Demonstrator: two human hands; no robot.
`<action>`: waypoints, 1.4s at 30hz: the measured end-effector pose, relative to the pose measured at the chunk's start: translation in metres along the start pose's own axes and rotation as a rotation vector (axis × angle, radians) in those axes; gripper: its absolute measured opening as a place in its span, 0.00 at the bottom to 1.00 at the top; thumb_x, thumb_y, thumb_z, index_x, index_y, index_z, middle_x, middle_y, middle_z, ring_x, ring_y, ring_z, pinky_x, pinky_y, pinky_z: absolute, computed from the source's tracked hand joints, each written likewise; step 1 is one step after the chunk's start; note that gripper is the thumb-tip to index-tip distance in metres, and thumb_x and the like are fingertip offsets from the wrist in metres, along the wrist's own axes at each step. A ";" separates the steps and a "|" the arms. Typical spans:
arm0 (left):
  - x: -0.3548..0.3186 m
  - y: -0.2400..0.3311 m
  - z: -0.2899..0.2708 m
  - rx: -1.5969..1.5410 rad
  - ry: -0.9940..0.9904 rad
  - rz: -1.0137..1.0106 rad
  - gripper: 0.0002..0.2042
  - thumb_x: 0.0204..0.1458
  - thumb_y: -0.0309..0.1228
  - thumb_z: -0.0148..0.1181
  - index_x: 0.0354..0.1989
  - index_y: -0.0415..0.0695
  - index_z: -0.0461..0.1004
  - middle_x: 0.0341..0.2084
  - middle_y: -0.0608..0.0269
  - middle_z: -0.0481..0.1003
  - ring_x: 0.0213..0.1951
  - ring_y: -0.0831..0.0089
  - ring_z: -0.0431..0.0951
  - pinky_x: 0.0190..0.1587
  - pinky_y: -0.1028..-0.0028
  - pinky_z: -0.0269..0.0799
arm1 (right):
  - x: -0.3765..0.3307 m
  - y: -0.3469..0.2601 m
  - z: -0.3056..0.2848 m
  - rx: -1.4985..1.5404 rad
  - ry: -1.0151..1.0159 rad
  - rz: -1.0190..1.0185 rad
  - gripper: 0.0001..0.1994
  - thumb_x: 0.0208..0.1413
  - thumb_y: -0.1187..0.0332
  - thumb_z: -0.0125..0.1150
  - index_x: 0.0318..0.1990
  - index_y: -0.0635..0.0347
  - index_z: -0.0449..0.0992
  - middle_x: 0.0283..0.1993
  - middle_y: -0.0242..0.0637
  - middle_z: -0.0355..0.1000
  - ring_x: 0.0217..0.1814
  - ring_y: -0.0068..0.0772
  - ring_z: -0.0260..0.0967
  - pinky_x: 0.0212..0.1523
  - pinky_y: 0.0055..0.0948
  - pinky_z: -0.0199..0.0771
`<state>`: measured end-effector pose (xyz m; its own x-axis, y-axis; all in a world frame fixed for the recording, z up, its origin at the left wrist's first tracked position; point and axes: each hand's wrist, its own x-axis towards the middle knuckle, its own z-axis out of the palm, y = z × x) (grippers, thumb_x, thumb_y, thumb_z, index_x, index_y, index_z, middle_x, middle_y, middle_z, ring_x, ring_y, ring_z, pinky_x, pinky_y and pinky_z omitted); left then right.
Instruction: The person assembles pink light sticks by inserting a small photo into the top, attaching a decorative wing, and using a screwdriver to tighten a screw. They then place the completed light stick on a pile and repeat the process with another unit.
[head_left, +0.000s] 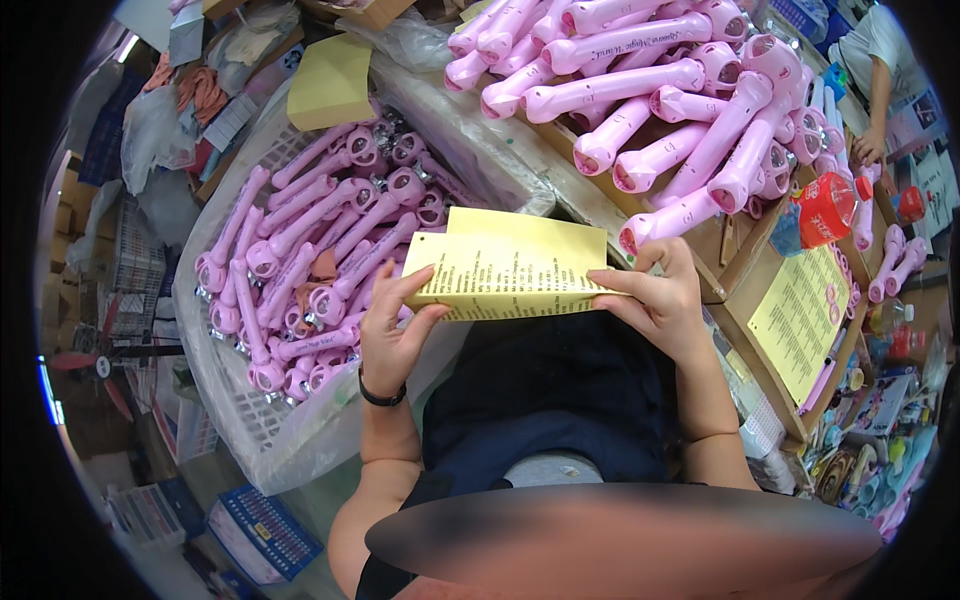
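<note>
A yellow printed sheet [515,250], bent into a fold along its near side, is held up in front of my body. My left hand [390,325] pinches its left end between thumb and fingers. At the right end, my right hand [660,300] grips it the same way. Close to my left hand, a plastic-lined crate [240,420] holds many pink wand-shaped plastic pieces [320,250] with metal parts among them. More pink wand-shaped pieces [620,90] are heaped on cardboard beyond my right hand.
Another yellow sheet [330,85] lies over the crate's far corner. To the right are printed yellow sheets [798,325] in a cardboard tray and a red-labelled bottle [820,212]. A co-worker's arm [877,110] reaches in at far right. A blue basket [262,535] stands lower left.
</note>
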<state>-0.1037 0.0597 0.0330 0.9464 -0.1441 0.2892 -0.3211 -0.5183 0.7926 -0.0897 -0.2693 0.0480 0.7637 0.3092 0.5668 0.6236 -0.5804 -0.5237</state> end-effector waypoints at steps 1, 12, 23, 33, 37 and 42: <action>0.005 0.005 -0.002 0.200 0.040 0.074 0.23 0.45 0.29 0.70 0.52 0.41 0.76 0.51 0.52 0.72 0.56 0.59 0.71 0.67 0.53 0.52 | 0.004 0.001 0.000 -0.049 0.073 -0.087 0.17 0.38 0.59 0.75 0.40 0.47 0.84 0.39 0.32 0.70 0.44 0.37 0.68 0.40 0.35 0.69; 0.038 0.086 0.028 0.298 -0.306 0.600 0.17 0.46 0.34 0.68 0.44 0.41 0.77 0.44 0.58 0.79 0.48 0.64 0.79 0.62 0.52 0.62 | 0.024 -0.025 -0.007 0.050 0.019 -0.337 0.14 0.40 0.63 0.74 0.37 0.52 0.81 0.35 0.30 0.75 0.37 0.34 0.73 0.35 0.33 0.72; 0.003 0.102 -0.044 0.253 -0.264 0.543 0.10 0.47 0.37 0.69 0.24 0.45 0.77 0.20 0.65 0.76 0.26 0.67 0.79 0.38 0.69 0.77 | -0.015 -0.058 -0.067 0.205 0.156 -0.105 0.08 0.48 0.62 0.69 0.31 0.56 0.83 0.21 0.28 0.69 0.22 0.28 0.68 0.23 0.26 0.64; 0.001 0.052 -0.011 0.279 0.153 0.203 0.05 0.57 0.23 0.55 0.30 0.36 0.75 0.27 0.56 0.76 0.31 0.60 0.76 0.39 0.66 0.70 | -0.062 -0.001 0.000 0.354 0.099 0.751 0.10 0.59 0.66 0.60 0.38 0.64 0.80 0.30 0.36 0.78 0.32 0.22 0.74 0.34 0.22 0.71; 0.014 0.037 0.038 0.528 -0.077 0.467 0.15 0.50 0.32 0.64 0.45 0.38 0.74 0.48 0.48 0.73 0.50 0.50 0.72 0.54 0.55 0.65 | -0.067 0.030 0.050 0.268 0.130 0.752 0.12 0.59 0.64 0.60 0.41 0.64 0.80 0.30 0.42 0.78 0.31 0.26 0.75 0.34 0.26 0.72; 0.009 0.003 0.124 0.565 -0.368 0.418 0.32 0.51 0.47 0.62 0.64 0.48 0.64 0.66 0.43 0.55 0.68 0.45 0.53 0.68 0.47 0.45 | -0.061 0.048 0.076 0.279 0.128 0.709 0.12 0.59 0.63 0.59 0.41 0.64 0.80 0.30 0.43 0.78 0.30 0.32 0.76 0.33 0.29 0.72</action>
<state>-0.0915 -0.0483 -0.0283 0.7340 -0.6397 0.2282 -0.6791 -0.6949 0.2364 -0.0934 -0.2593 -0.0597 0.9815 -0.1654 0.0959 0.0242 -0.3903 -0.9204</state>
